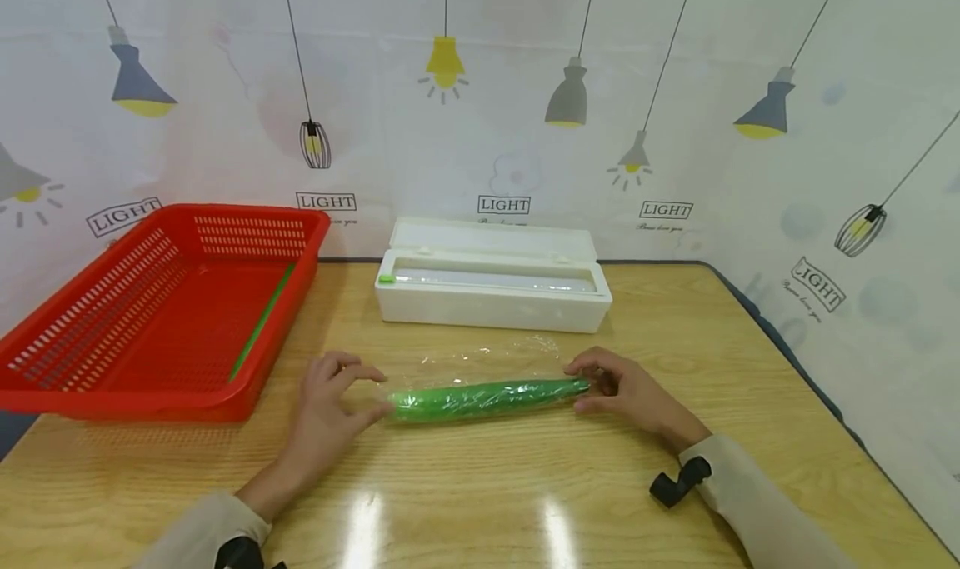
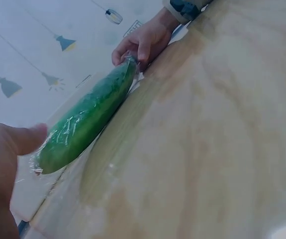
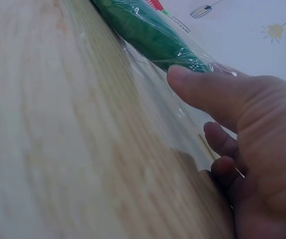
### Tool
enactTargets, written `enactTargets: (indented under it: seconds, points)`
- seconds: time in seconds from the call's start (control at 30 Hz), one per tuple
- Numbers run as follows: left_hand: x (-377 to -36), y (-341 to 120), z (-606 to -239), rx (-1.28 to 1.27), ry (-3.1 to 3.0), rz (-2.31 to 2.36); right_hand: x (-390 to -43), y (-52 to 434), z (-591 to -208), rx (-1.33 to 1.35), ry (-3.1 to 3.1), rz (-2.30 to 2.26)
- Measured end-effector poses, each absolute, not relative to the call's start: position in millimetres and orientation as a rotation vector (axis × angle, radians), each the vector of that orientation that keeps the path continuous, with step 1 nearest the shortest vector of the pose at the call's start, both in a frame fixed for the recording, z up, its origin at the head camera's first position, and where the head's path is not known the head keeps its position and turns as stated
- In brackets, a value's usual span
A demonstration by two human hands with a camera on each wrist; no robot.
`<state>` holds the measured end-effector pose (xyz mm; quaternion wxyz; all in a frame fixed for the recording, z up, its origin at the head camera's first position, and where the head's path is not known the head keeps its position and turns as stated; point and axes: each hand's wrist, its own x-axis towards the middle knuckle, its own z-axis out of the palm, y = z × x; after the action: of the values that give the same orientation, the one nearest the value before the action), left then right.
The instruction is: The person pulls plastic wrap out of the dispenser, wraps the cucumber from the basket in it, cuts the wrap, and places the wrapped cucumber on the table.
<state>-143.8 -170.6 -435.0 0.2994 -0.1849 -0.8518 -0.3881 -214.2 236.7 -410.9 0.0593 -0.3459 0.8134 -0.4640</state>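
A green cucumber wrapped in clear cling film lies across the wooden table, with loose film spread behind it. My left hand holds its left end between thumb and forefinger. My right hand grips the right end, fingers curled over the top and thumb in front. In the left wrist view the cucumber runs from my left thumb up to my right hand. In the right wrist view my right thumb presses on the wrapped cucumber.
A white cling-film dispenser box stands open just behind the cucumber. A red slotted basket at the left holds a thin green stick. A curtain with printed lamps closes in the back and right sides. The table's right edge runs diagonally.
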Motion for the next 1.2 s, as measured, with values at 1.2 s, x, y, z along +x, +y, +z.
enactTargets:
  seconds: [1.2]
  points:
    - [-138,-169,-440,-0.544,-2.500,-1.006,-220,237,-413,-1.012,2.598,-1.270]
